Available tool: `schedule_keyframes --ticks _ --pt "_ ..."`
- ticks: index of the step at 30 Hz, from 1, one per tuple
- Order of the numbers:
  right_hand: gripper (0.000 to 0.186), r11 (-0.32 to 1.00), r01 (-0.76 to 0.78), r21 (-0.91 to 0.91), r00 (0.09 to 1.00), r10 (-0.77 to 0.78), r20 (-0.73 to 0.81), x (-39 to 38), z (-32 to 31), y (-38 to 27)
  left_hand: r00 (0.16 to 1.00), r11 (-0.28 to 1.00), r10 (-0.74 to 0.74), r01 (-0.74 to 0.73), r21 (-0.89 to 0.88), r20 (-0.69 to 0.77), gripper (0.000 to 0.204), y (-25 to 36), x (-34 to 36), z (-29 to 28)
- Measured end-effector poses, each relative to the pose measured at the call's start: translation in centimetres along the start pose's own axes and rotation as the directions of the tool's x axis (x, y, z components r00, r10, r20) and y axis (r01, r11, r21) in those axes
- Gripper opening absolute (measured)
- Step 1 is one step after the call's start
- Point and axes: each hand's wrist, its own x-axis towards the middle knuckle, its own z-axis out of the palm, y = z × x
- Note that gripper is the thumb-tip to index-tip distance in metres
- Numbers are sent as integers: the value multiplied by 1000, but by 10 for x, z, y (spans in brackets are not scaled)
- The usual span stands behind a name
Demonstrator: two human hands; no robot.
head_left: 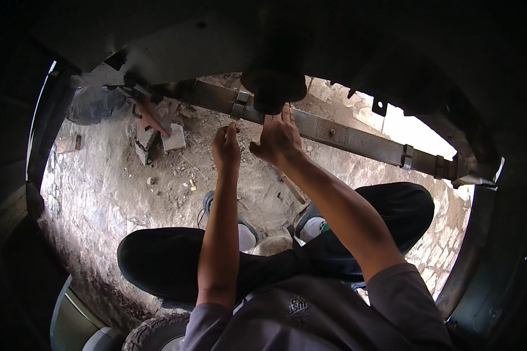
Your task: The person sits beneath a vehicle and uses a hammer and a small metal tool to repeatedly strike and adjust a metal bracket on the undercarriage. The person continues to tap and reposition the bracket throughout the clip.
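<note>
1. Head view: dark underside of a vehicle (pixel 170 52), arching over the top and both sides.
2. Ground (pixel 99 193), rough and pale, strewn with grit and small stones.
3. Dark trousers (pixel 158 257), knees spread wide to either side.
4. Grey shirt (pixel 345 316), printed on the chest, at lower edge.
5. Long metal bar (pixel 351 137), slanting from upper left down to the right, across the space in front of both hands.
6. Tyre (pixel 143 338), partly visible, lower left.
7. Round dark part (pixel 272 88), overhanging the bar in view.
8. Right hand (pixel 280 137), thumb apart, fingers raised to the bar beside the round part; tips partly hidden, any grip impossible to tell.
9. Left hand (pixel 227 143), upright, thumb and fingers close together just below the bar; whether pinching anything, impossible to tell.
10. Reddish metal piece (pixel 151 117), left of the left hand.
11. Pale block (pixel 174 138), beside the reddish piece.
12. Metal clip (pixel 238 105), around the bar, above the left hand.
</note>
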Motion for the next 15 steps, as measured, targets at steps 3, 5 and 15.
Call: schedule_keyframes --ticks 3,5,15 --pt "129 987 133 -93 990 -129 53 -42 6 -1 1000 1000 -4 3 18 26 43 -3 7 -7" --pt "129 982 151 -115 987 -143 74 -33 3 6 999 1000 5 -6 12 32 44 -2 9 -6" --pt "128 975 116 -188 992 -103 79 -25 10 9 993 991 107 -111 -80 -43 47 2 26 -10"
